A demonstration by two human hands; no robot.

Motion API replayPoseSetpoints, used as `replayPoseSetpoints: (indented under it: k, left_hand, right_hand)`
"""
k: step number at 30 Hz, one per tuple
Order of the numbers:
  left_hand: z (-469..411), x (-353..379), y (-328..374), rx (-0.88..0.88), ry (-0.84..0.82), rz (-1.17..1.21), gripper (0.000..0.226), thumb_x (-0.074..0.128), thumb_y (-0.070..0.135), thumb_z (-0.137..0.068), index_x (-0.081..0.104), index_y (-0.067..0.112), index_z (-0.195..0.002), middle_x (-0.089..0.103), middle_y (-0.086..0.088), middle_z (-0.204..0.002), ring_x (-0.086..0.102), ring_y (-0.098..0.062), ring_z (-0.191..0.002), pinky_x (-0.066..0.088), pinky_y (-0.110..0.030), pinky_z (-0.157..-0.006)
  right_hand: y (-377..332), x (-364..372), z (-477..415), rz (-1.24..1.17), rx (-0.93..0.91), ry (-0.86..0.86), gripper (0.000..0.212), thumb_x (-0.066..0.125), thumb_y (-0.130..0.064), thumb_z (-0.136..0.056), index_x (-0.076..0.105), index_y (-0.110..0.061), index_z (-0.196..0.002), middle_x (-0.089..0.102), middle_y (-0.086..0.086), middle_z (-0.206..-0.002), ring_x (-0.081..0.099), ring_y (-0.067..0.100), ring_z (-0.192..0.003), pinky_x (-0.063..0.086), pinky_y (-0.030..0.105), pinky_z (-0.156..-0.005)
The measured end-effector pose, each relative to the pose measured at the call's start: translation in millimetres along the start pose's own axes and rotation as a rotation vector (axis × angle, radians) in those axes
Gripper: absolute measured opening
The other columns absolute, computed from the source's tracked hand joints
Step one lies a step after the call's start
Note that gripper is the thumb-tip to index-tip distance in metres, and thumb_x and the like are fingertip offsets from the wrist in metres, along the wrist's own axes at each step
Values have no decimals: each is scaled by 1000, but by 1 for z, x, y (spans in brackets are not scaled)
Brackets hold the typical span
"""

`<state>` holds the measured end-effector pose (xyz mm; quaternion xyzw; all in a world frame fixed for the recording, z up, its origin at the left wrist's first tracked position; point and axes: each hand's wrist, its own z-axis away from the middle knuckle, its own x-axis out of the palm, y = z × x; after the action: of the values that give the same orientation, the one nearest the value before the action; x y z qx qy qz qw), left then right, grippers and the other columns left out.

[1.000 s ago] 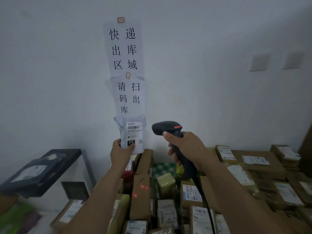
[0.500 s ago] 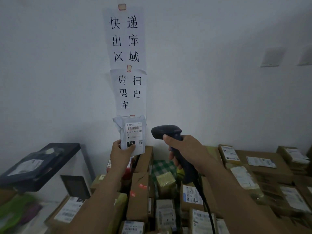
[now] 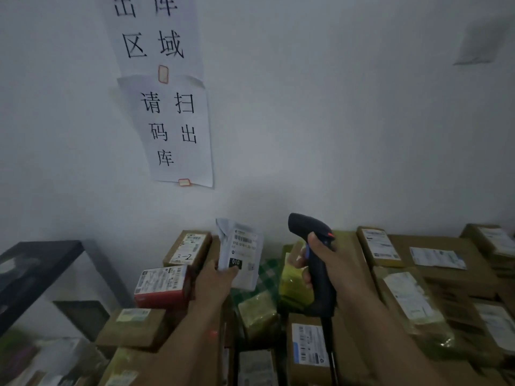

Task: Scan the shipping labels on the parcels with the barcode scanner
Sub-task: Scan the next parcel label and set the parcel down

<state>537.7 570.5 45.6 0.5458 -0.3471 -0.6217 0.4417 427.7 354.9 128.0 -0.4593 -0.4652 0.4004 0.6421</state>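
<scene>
A small white parcel, its shipping label turned toward the camera, is pinched at its lower left edge by the left hand and held above the stacked boxes. Just to its right, and apart from it, the black barcode scanner is gripped by its handle in the right hand, with the index finger laid near the orange trigger. Both are held in front of a white wall bearing paper signs.

The left hand holds a small parcel just left of the barcode scanner in the right hand; both are above the piled boxes. Paper notices hang on the wall behind; a shelf stands far left.
</scene>
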Motion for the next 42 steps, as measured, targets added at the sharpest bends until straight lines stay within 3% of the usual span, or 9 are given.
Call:
replayPoseSetpoints:
  k: [3,12,19,24,27,31,34,37,42]
  left_hand:
    - [-29,26,-15,-79,0,-42,32,67,19,-92,59,13,-122,66,-4,-105,66,-23,-95,59,-34,-74]
    - [-120,93,-78,-363,-58,24,43,58,7,-97,48,-5,-138,54,-24,-137,51,-40,-124,44,-50,-106]
    - [-156,112,-101,-334,-193,-59,51,57,7,-96,43,6,-145,53,-19,-139,51,-36,-128,42,-52,-108]
    - [-139,113,-82,-166,-167,-204,46,59,12,-96,48,5,-140,55,-16,-139,54,-33,-124,45,-39,-102]
    - [-109,109,-51,-49,-136,-48,45,55,28,-100,49,14,-142,57,-8,-138,57,-25,-120,46,-43,-105]
    - [-61,108,-15,28,-389,-12,34,51,59,-94,63,33,-113,66,8,-120,62,-12,-110,49,-39,-101]
    - [-37,115,-1,11,-554,-63,58,45,72,-89,61,33,-128,64,10,-125,59,-13,-115,47,-35,-100]
    - [-25,122,4,8,-547,-109,55,46,64,-93,52,32,-138,59,8,-127,56,-13,-113,46,-32,-94]
    - [-20,116,-2,-51,-555,114,20,58,46,-96,52,51,-114,64,13,-121,61,-11,-110,51,-32,-92]
  right_hand:
    - [25,-12,-29,-24,46,38,54,69,-58,-68,69,-5,-77,70,18,-76,57,21,-50,50,29,-47]
    - [83,-34,-75,-18,167,90,59,71,-57,-65,65,-3,-89,71,13,-72,57,20,-45,47,27,-41]
    - [92,-36,-83,35,148,44,61,71,-62,-63,66,-7,-87,73,15,-79,59,21,-46,49,28,-43]
    - [89,-30,-78,47,137,60,60,69,-60,-65,65,-5,-88,73,12,-77,58,19,-46,49,28,-42]
    - [87,-30,-70,-6,104,171,55,66,-55,-71,65,-2,-86,71,9,-70,56,17,-44,47,27,-40]
    - [87,-36,-56,-2,82,407,46,65,-60,-70,70,-15,-70,61,8,-52,57,18,-41,48,27,-40]
    - [89,-47,-51,-3,120,535,40,67,-53,-82,68,-14,-79,63,2,-51,61,14,-43,50,28,-46]
    - [88,-53,-50,21,153,490,39,66,-52,-85,67,-13,-86,66,2,-53,64,16,-49,53,30,-54]
    - [84,-44,-54,41,88,290,55,69,-67,-58,70,-17,-81,67,9,-63,65,21,-52,53,28,-48]
